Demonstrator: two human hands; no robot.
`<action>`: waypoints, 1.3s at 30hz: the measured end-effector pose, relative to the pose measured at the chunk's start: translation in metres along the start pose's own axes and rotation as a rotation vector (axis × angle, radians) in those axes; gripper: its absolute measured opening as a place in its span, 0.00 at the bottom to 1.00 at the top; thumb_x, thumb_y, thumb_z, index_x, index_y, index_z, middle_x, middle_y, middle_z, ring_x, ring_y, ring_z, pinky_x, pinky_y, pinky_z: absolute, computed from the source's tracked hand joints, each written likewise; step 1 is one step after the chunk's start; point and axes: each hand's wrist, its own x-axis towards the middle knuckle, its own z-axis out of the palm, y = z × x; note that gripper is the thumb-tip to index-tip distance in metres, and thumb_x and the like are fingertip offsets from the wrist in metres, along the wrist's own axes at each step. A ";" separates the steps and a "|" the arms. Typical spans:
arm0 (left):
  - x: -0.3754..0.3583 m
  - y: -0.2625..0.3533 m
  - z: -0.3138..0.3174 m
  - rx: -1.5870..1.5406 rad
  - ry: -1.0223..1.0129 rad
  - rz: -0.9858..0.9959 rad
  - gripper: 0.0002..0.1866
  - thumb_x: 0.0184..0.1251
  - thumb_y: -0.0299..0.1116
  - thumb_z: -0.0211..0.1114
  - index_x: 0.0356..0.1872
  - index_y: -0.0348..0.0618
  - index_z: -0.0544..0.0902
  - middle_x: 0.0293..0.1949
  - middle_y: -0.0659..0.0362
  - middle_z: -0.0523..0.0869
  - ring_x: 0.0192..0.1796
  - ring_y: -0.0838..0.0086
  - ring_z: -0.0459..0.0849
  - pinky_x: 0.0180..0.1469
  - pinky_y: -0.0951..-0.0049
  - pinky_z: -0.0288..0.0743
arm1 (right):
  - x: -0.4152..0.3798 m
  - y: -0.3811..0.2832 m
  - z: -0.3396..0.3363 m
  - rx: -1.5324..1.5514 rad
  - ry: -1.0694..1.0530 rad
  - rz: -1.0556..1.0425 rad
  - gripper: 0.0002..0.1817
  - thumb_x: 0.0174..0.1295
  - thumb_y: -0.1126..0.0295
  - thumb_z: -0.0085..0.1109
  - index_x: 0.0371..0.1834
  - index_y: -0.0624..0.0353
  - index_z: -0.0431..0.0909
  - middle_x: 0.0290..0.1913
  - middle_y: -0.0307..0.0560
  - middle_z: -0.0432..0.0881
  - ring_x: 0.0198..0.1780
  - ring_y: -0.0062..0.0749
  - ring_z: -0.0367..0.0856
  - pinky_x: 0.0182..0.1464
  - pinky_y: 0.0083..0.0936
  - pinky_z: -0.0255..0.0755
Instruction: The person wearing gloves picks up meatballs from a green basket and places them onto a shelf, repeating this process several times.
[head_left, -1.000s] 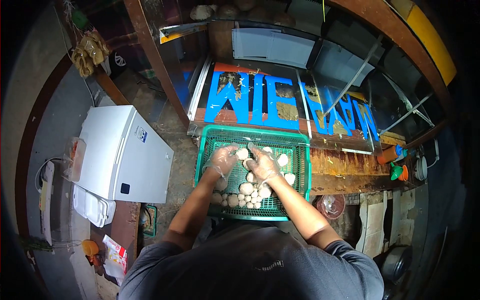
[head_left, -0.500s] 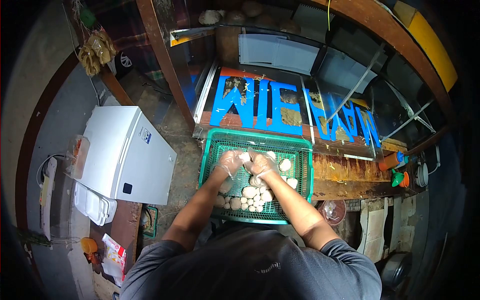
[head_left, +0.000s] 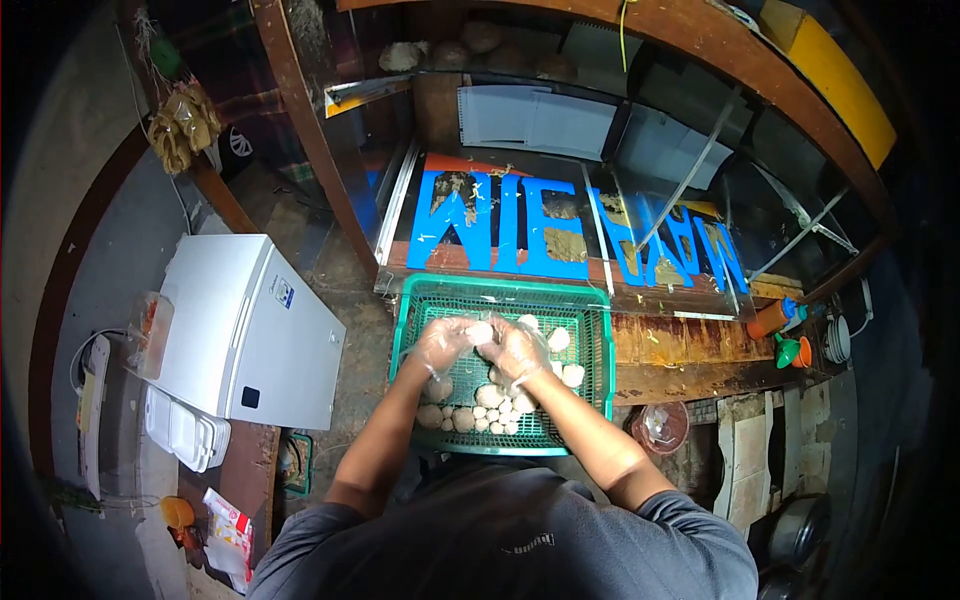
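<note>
Both my hands are in clear plastic gloves, over a green plastic basket (head_left: 608, 385). A whitish meatball (head_left: 480, 333) is held between them at fingertip height. My left hand (head_left: 442, 344) closes on its left side, and my right hand (head_left: 519, 352) on its right, with the fingers curled. Under and around the hands lie pale meatballs of mixed sizes. Small ones (head_left: 490, 413) cluster at the near side, with a larger one (head_left: 490, 396) just behind. Another large meatball (head_left: 558, 339) sits by the right wall. My right hand partly hides others.
Beyond the basket stands a glass display case with blue lettering (head_left: 555, 250). On the left are a white chest freezer (head_left: 290, 340) and white foam boxes (head_left: 185, 430). A wooden counter (head_left: 690, 350) runs right, with an orange bottle (head_left: 770, 318) and a reddish bucket (head_left: 660, 428) below.
The scene has shifted slightly left and down in view. My hands have turned a little, and the meatball between them now shows more plainly.
</note>
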 end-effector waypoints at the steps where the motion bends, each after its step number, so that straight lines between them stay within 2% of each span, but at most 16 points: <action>1: -0.006 0.010 0.001 -0.076 -0.011 -0.002 0.19 0.67 0.29 0.67 0.56 0.27 0.80 0.49 0.53 0.87 0.48 0.75 0.85 0.51 0.74 0.80 | -0.004 -0.001 -0.005 0.015 0.006 -0.024 0.24 0.53 0.56 0.67 0.55 0.49 0.80 0.35 0.48 0.87 0.38 0.48 0.86 0.41 0.42 0.76; 4: -0.017 0.026 0.005 -0.159 -0.027 0.031 0.19 0.66 0.31 0.67 0.55 0.30 0.82 0.47 0.57 0.88 0.44 0.77 0.85 0.47 0.74 0.79 | -0.017 -0.005 -0.022 0.032 0.024 -0.084 0.26 0.54 0.55 0.67 0.57 0.50 0.80 0.36 0.49 0.88 0.39 0.49 0.86 0.42 0.42 0.77; 6: -0.027 0.043 0.008 -0.217 -0.018 -0.028 0.19 0.66 0.31 0.68 0.55 0.30 0.82 0.46 0.57 0.88 0.45 0.77 0.84 0.48 0.75 0.79 | -0.028 -0.012 -0.036 0.075 0.008 -0.117 0.31 0.55 0.53 0.64 0.63 0.49 0.77 0.33 0.54 0.85 0.40 0.56 0.84 0.44 0.49 0.75; 7: -0.030 0.050 0.008 -0.249 -0.051 -0.056 0.23 0.66 0.31 0.69 0.58 0.28 0.78 0.52 0.53 0.86 0.50 0.73 0.84 0.54 0.71 0.77 | -0.033 -0.012 -0.041 0.099 0.020 -0.133 0.31 0.57 0.53 0.64 0.65 0.48 0.76 0.37 0.55 0.85 0.43 0.55 0.83 0.46 0.48 0.74; 14: -0.041 0.081 0.028 -0.319 -0.114 0.016 0.22 0.68 0.33 0.67 0.58 0.28 0.79 0.51 0.52 0.86 0.50 0.72 0.84 0.51 0.71 0.79 | -0.060 0.000 -0.056 0.292 0.154 -0.193 0.32 0.55 0.56 0.69 0.63 0.54 0.78 0.52 0.58 0.84 0.54 0.52 0.83 0.56 0.42 0.74; 16: -0.047 0.095 0.036 -0.335 -0.128 0.026 0.22 0.68 0.33 0.67 0.58 0.29 0.79 0.51 0.52 0.86 0.51 0.71 0.84 0.51 0.71 0.79 | -0.068 0.003 -0.063 0.347 0.133 -0.141 0.31 0.53 0.58 0.73 0.60 0.58 0.79 0.56 0.59 0.83 0.57 0.50 0.83 0.59 0.39 0.74; 19: -0.046 0.094 0.047 -0.336 -0.134 0.073 0.19 0.69 0.32 0.66 0.56 0.30 0.80 0.52 0.54 0.85 0.52 0.73 0.84 0.52 0.72 0.79 | -0.079 0.005 -0.070 0.504 0.075 -0.144 0.29 0.54 0.76 0.73 0.62 0.66 0.77 0.56 0.52 0.84 0.54 0.29 0.81 0.59 0.26 0.74; 22: -0.046 0.079 0.058 -0.407 -0.143 0.075 0.16 0.70 0.29 0.65 0.55 0.31 0.81 0.51 0.55 0.85 0.52 0.75 0.83 0.52 0.74 0.80 | -0.090 0.009 -0.073 0.716 0.066 -0.099 0.30 0.55 0.76 0.73 0.64 0.65 0.76 0.58 0.48 0.82 0.55 0.28 0.79 0.59 0.26 0.74; 24: -0.044 0.074 0.066 -0.240 -0.130 0.153 0.15 0.69 0.28 0.65 0.53 0.31 0.81 0.51 0.55 0.85 0.52 0.76 0.83 0.51 0.74 0.80 | -0.098 0.023 -0.068 0.708 0.082 -0.099 0.30 0.55 0.76 0.74 0.63 0.65 0.76 0.59 0.46 0.80 0.56 0.27 0.79 0.59 0.26 0.74; 25: -0.043 0.073 0.070 0.054 -0.131 0.397 0.14 0.69 0.28 0.65 0.52 0.31 0.82 0.51 0.55 0.85 0.51 0.76 0.83 0.51 0.75 0.80 | -0.102 0.026 -0.068 0.782 0.051 -0.015 0.29 0.55 0.77 0.74 0.63 0.64 0.76 0.58 0.46 0.81 0.56 0.27 0.78 0.59 0.26 0.74; 26: -0.042 0.073 0.074 0.052 -0.134 0.395 0.14 0.69 0.28 0.65 0.52 0.31 0.82 0.51 0.55 0.85 0.51 0.76 0.83 0.51 0.75 0.80 | -0.105 0.029 -0.069 0.856 0.020 0.069 0.29 0.56 0.77 0.74 0.62 0.64 0.76 0.57 0.45 0.81 0.56 0.26 0.78 0.59 0.26 0.74; 28: -0.042 0.083 0.083 -0.144 -0.151 0.235 0.14 0.69 0.28 0.66 0.52 0.31 0.82 0.50 0.56 0.86 0.50 0.76 0.83 0.52 0.75 0.79 | -0.111 0.026 -0.079 0.753 0.063 -0.024 0.28 0.56 0.77 0.73 0.62 0.64 0.75 0.56 0.46 0.81 0.55 0.26 0.79 0.57 0.25 0.75; 29: -0.046 0.088 0.087 -0.250 -0.158 0.120 0.15 0.68 0.30 0.65 0.51 0.31 0.83 0.49 0.51 0.84 0.53 0.68 0.82 0.57 0.68 0.77 | -0.114 0.025 -0.081 0.776 0.062 0.018 0.28 0.56 0.77 0.73 0.62 0.64 0.75 0.55 0.45 0.82 0.54 0.25 0.79 0.56 0.25 0.75; 30: -0.047 0.093 0.091 -0.251 -0.160 0.117 0.15 0.68 0.30 0.65 0.51 0.31 0.83 0.49 0.51 0.84 0.53 0.68 0.82 0.57 0.68 0.77 | -0.117 0.026 -0.083 0.799 0.060 0.060 0.28 0.57 0.77 0.73 0.62 0.65 0.74 0.54 0.45 0.82 0.53 0.25 0.79 0.55 0.25 0.76; 34: -0.049 0.101 0.105 -0.224 -0.098 0.062 0.21 0.62 0.28 0.71 0.56 0.30 0.81 0.53 0.52 0.84 0.53 0.71 0.82 0.57 0.70 0.78 | -0.119 0.029 -0.084 0.970 0.105 0.039 0.22 0.60 0.74 0.70 0.57 0.62 0.78 0.47 0.41 0.84 0.48 0.19 0.79 0.47 0.21 0.77; 39: -0.052 0.095 0.115 -0.298 -0.107 -0.064 0.25 0.62 0.22 0.71 0.62 0.35 0.78 0.52 0.57 0.84 0.51 0.77 0.82 0.55 0.74 0.80 | -0.121 0.029 -0.092 0.990 0.054 0.093 0.17 0.64 0.72 0.67 0.56 0.62 0.79 0.47 0.39 0.85 0.47 0.19 0.79 0.47 0.21 0.76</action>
